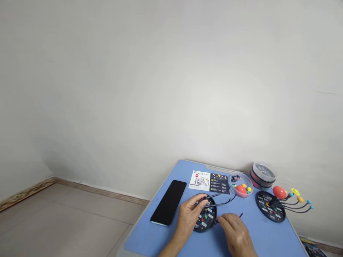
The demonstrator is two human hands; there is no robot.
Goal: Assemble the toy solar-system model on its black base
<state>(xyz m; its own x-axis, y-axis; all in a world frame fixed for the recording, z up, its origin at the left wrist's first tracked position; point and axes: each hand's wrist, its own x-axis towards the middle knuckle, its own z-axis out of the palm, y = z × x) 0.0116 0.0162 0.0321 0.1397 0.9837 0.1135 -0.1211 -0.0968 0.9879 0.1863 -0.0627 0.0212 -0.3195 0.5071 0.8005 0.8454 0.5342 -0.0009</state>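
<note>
A round black base disc [207, 216] with small coloured dots and white labels lies on the blue table [160, 237]. My left hand [189, 216] rests over its left side, fingers pinched on thin black wire arms [221, 200] that stretch to the right. My right hand [235, 233] lies just right of the disc, fingers curled at its edge; what they hold is hidden. A short black rod [240, 215] lies beyond that hand.
A black phone [169, 202] lies left of the disc. An instruction sheet [209, 181], a clear bowl of coloured balls [241, 185] and a lidded round tub [263, 175] stand at the back. A finished planet model [278, 202] sits at the right.
</note>
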